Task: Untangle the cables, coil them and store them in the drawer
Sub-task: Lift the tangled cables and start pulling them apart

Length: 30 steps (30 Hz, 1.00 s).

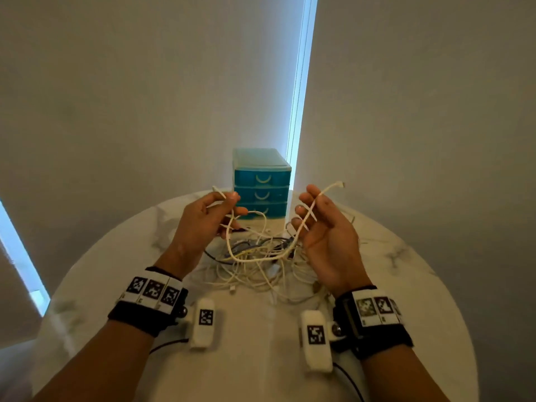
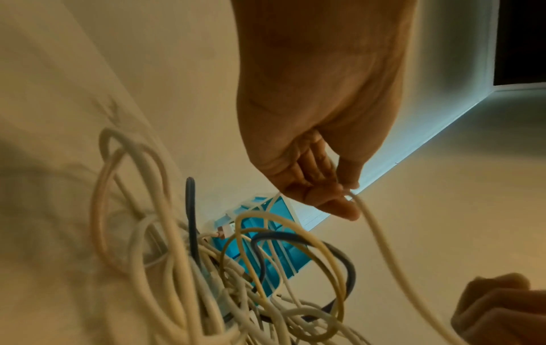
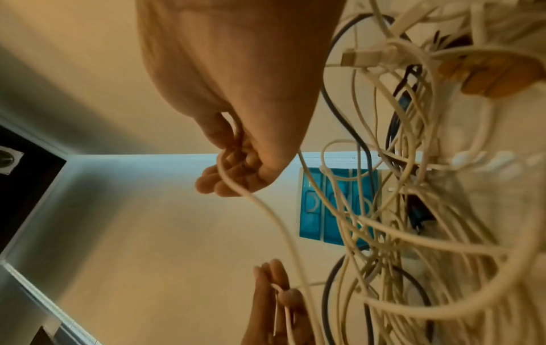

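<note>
A tangle of white, cream and dark cables (image 1: 261, 265) lies on the round marble table (image 1: 261, 343). One white cable (image 1: 255, 259) runs between both raised hands and sags in a loop over the pile. My left hand (image 1: 223, 210) pinches one end of it; the pinch also shows in the left wrist view (image 2: 348, 198). My right hand (image 1: 313, 216) holds the other end between thumb and fingers, with the plug (image 1: 339, 184) sticking up and the strand crossing its fingers (image 3: 230, 184). The blue three-drawer box (image 1: 261, 184) stands behind the pile, drawers closed.
Pale walls rise behind the table, and a bright vertical strip (image 1: 301, 82) shows behind the drawer box. The table's far edge runs just behind the box. Bare marble (image 1: 261, 358) lies near me, between my wrists.
</note>
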Tool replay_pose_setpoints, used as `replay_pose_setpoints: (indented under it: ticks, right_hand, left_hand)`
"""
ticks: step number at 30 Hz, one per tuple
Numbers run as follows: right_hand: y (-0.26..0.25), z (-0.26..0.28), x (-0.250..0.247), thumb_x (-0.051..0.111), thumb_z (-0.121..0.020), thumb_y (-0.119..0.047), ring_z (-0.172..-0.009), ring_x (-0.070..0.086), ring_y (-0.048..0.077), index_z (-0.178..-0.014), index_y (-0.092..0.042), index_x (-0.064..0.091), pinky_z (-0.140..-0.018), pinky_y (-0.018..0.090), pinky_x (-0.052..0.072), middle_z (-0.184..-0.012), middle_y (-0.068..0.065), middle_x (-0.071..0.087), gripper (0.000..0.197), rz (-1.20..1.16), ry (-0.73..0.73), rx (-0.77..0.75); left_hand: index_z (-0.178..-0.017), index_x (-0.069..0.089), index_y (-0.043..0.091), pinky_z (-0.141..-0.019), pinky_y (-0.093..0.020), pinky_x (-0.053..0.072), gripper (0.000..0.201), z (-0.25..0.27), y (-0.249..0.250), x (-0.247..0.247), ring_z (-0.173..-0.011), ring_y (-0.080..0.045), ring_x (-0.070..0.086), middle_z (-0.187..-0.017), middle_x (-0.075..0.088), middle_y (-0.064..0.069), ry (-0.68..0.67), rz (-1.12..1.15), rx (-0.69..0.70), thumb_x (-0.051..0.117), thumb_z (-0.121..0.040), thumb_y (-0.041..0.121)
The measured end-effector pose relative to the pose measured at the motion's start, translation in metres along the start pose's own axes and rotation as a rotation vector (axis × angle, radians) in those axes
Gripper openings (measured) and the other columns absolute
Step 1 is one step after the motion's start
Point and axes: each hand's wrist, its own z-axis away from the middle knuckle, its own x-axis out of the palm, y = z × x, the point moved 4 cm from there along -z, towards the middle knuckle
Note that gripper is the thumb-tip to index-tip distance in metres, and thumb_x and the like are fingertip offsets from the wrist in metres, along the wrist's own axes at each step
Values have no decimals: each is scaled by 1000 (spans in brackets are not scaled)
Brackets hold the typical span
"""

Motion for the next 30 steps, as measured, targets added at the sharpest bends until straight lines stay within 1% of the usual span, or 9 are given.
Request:
replay_pose_setpoints:
  ticks: [6,9,11,15,19,21,24,27,30]
  right_hand:
    - [10,1,1,53,-99,-2,-54,30,11,-124,-6,57,-49,25,26,-67,-3,41,26,221,29,38]
    - [20,7,9,67,-103,-13,-50,39,6,-137,-26,57,-46,22,34,-66,-6,58,37,650,0,-65]
    - [23,8,14,66,-105,-20,-50,52,4,-140,-32,56,-47,19,43,-70,-11,67,39,680,-32,-92]
    - [24,6,19,63,-106,-36,-69,61,50,-138,-27,63,-63,43,64,-88,-5,79,33,654,-33,-93]
    - [19,3,24,58,-109,-38,-63,57,9,-127,-22,71,-50,20,48,-86,-6,72,28,660,33,-222]
    - [13,6,28,52,-112,-34,-59,48,9,-132,-22,69,-50,20,43,-100,2,74,29,643,0,-290]
    - [10,10,40,45,-115,-30,-58,41,14,-135,-20,68,-49,21,39,-103,8,73,32,554,-125,-261]
    - [8,12,51,42,-115,-27,-58,42,20,-135,-15,68,-57,28,43,-96,9,68,35,493,-235,-221]
    - [2,13,53,42,-115,-24,-56,38,18,-135,-13,68,-60,32,42,-95,10,65,35,504,-275,-253]
  left_hand:
    - [-124,72,19,-50,-23,31,38,15,32,20,-56,-12,33,-69,38,-1,-317,-190,305,41,-113,38]
    - [-119,73,11,-56,-17,38,35,31,40,38,-60,-4,43,-74,50,4,-555,-300,322,43,-113,28]
    - [-117,73,3,-67,-12,45,33,41,43,46,-72,1,58,-87,66,13,-678,-354,296,44,-113,19]
    - [-113,75,-4,-72,-14,44,30,50,48,45,-72,4,57,-87,72,23,-826,-407,227,49,-112,10]
    - [-114,78,-1,-63,-18,45,44,42,38,29,-66,-10,57,-80,74,6,-710,-364,54,44,-115,25]
    - [-109,77,0,-62,-25,47,49,28,31,23,-72,-18,62,-83,74,-9,-542,-317,-10,39,-115,30]
    - [-121,64,8,-67,-37,55,30,17,24,22,-80,-26,69,-94,77,-8,-387,-261,-13,53,-111,34]
    - [-132,63,32,-90,-50,64,31,16,17,34,-102,-30,77,-115,79,-5,-485,-319,35,68,-103,41]
    - [-123,74,29,-97,-54,61,25,16,19,40,-102,-26,77,-113,79,-1,-513,-360,64,72,-101,38]
